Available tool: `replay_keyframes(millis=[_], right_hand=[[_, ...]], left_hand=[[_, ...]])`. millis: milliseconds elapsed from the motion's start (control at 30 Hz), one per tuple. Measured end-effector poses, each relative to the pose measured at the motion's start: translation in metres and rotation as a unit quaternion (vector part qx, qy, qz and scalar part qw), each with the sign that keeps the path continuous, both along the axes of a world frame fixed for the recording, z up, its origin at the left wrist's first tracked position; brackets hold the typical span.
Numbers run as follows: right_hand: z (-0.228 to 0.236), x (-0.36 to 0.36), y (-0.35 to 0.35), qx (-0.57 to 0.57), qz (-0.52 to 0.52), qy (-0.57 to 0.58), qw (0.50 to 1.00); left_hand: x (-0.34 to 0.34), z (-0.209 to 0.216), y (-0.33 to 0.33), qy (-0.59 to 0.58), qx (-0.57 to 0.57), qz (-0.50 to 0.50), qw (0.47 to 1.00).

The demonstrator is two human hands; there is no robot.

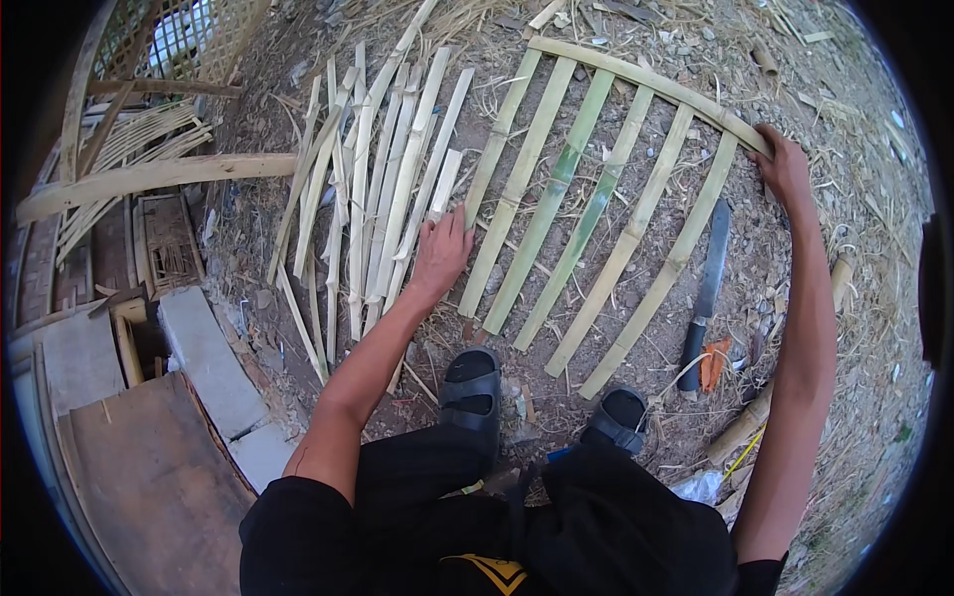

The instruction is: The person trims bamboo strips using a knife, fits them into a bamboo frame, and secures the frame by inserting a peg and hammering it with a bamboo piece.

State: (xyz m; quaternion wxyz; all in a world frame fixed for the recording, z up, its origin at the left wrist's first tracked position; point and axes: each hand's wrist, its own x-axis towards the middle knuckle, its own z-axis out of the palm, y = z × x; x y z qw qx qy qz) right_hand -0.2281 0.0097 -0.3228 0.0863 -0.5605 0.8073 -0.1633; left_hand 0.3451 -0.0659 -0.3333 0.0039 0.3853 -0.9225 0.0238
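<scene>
A row of several flat bamboo slats (561,194) lies fanned out on the ground, pale yellow with some green. Across their far ends runs a longer bamboo crosspiece (646,77). My right hand (785,167) is closed round the right end of this crosspiece. My left hand (444,250) rests with fingers stretched out beside the leftmost slat, close to the lower end of a short pale strip (447,179); whether it presses on either one is unclear. Left of that hand lies a loose pile of whitish split bamboo strips (373,189).
A long knife (710,273) with a black handle lies right of the slats, beside an orange scrap (713,366). My sandalled feet (470,389) stand at the slats' near ends. Wooden beams (159,184), grey blocks (211,360) and a brown board (149,477) fill the left side. Shavings litter the soil.
</scene>
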Motion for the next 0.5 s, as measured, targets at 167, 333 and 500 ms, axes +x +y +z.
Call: replay_keyframes(millis=[167,333,500], right_hand=[[-0.0045,-0.0018,0.0042,-0.016,0.009,-0.005,1.000],[-0.0017,-0.0011,0.0018,-0.013,0.012,0.000,1.000],[-0.0038,-0.0038,0.0016,-0.018,0.018,0.005,1.000]], left_hand=[[-0.0008,0.0037,0.0025,-0.008,0.032,0.019,0.999],[0.0020,0.0016,0.0012,0.000,0.076,0.045,0.996],[0.0019,-0.0005,0.0004,0.014,0.007,0.021,1.000]])
